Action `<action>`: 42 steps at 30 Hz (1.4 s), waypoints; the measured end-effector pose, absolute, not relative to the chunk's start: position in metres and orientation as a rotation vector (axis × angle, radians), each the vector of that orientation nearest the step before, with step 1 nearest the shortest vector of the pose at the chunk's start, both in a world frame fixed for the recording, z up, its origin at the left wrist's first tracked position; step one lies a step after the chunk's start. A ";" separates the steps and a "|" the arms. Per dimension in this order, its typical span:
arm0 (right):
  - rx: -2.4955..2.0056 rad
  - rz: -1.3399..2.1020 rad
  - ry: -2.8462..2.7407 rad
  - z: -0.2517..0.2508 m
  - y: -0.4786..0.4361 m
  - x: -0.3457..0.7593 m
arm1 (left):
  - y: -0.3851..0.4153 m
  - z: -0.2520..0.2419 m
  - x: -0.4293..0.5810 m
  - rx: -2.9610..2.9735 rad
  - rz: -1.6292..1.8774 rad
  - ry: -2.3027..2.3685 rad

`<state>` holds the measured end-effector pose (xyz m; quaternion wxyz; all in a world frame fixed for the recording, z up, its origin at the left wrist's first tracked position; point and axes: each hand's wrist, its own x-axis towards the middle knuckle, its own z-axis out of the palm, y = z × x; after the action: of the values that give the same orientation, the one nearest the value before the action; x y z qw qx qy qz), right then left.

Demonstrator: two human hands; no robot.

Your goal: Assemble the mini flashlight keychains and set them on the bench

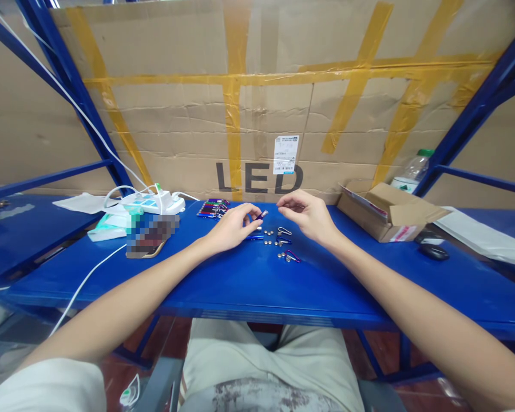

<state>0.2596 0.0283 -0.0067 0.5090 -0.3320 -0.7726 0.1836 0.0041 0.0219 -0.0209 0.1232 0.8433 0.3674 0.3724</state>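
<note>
My left hand is curled over the blue table and pinches a small purple cylinder, a keychain-light body, at its fingertips. A few centimetres to the right hovers my right hand, fingers pinched together on something too small to name. Below and between the hands lie several small round button cells, a silver carabiner clip, a purple clip and a blue tube.
A pile of coloured keychain lights lies behind my left hand. At the left are a white power strip with cables and a teal packet. An open cardboard box, a plastic bottle and a black mouse sit right.
</note>
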 end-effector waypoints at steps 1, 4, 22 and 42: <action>-0.791 0.458 -1.862 -0.007 0.028 0.260 | 0.022 -0.021 0.004 2.458 1.085 1.071; -0.782 0.492 -1.867 -0.006 0.028 0.259 | 0.021 -0.021 0.004 2.445 1.077 1.075; -0.814 0.526 -1.861 -0.002 0.027 0.260 | 0.018 -0.019 0.007 2.391 1.066 1.006; -0.806 0.553 -1.874 0.000 0.024 0.259 | 0.019 -0.020 0.006 2.390 1.056 0.983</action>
<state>0.2592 0.0236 0.0002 0.4917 -0.3321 -0.7720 0.2279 0.0060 0.0190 -0.0199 0.1740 0.8430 0.3469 0.3726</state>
